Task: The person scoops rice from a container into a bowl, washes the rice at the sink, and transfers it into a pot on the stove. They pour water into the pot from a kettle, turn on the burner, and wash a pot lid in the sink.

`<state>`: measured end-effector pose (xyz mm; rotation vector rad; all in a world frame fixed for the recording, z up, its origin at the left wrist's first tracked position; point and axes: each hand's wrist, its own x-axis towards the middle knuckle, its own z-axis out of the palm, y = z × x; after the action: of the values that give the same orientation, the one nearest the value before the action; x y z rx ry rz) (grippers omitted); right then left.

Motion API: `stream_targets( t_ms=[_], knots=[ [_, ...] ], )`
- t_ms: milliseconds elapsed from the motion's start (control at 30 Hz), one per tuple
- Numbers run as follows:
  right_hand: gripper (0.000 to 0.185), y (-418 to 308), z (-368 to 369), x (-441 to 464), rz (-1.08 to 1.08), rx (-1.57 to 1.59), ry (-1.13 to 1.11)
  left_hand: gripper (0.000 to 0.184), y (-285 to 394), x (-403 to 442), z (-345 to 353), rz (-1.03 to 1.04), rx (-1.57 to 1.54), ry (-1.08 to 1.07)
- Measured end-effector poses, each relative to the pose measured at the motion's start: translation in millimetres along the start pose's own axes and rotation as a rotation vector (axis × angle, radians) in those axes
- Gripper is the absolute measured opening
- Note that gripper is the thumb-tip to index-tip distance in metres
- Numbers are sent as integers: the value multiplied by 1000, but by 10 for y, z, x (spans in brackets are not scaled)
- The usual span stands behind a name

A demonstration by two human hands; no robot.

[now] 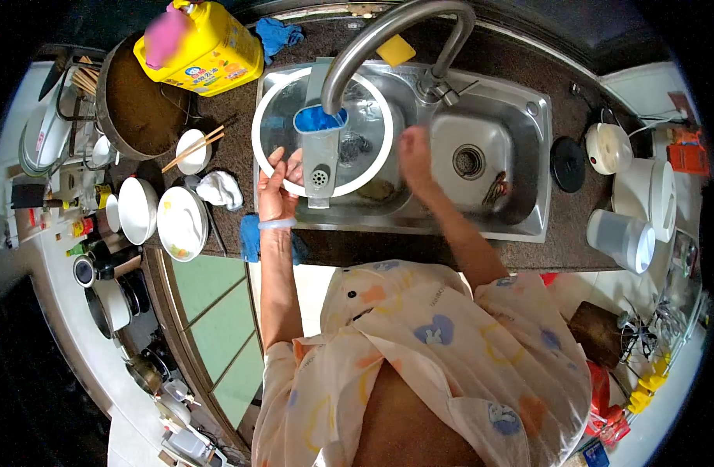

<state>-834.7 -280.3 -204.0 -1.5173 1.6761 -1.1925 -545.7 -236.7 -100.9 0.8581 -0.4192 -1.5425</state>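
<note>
My left hand (275, 187) grips the lower left of a clear round lid (363, 167) with a white rim, its fingers partly visible through the clear part. The lid is over the left basin of the steel sink (349, 220). A grey caddy (320, 156) with drain holes and a blue compartment spans that basin and overlaps the lid; I cannot tell which is on top. My right hand (415, 156) is to the right of the lid, near the divider between the basins. Its fingers look bunched but are smeared, and anything in them is hidden. The curved faucet (357, 47) arches above.
A yellow jug (209, 50), a wok (139, 109), chopsticks on a small bowl (193, 156), white bowls (137, 210) and a white cloth (220, 191) are on the left. A yellow sponge (396, 50) lies behind the sink. A black lid (567, 165) and plastic container (620, 240) stand right.
</note>
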Motion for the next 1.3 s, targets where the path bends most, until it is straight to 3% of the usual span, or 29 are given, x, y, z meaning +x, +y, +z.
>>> stream_targets(
  t_ms=[133,267,400,567,600,667,833,900,1033,1100,1200,1300],
  knots=[
    [40,79,668,-315,55,-595,-946,31,25,-11,102,51,61,68],
    [37,-6,927,-561,42,-750,-933,33,21,-3,23,103,-46,-2],
    [37,132,1023,-607,-15,-803,-1180,33,50,-32,43,100,-39,47],
    [34,1036,1120,-537,-15,-653,-1183,32,36,1,16,101,-45,83],
    [34,876,938,-463,-10,-659,-1186,32,21,3,-4,103,-28,104],
    [32,140,360,-97,207,-423,-1286,32,2,46,-26,109,-14,121],
    [27,-733,-332,230,106,-68,-1033,32,-67,62,35,133,-24,149],
    [28,-974,-320,263,93,351,-775,32,-127,94,39,146,0,137],
    [29,-1109,265,193,209,478,-660,33,-222,98,230,165,64,155],
    [41,-1187,488,77,83,293,-398,33,-247,83,307,202,125,162],
    [44,-1213,501,30,258,508,-403,32,-203,39,358,164,171,152],
    [43,-1097,662,-33,271,443,-254,32,-170,29,413,152,176,132]
  ],
)
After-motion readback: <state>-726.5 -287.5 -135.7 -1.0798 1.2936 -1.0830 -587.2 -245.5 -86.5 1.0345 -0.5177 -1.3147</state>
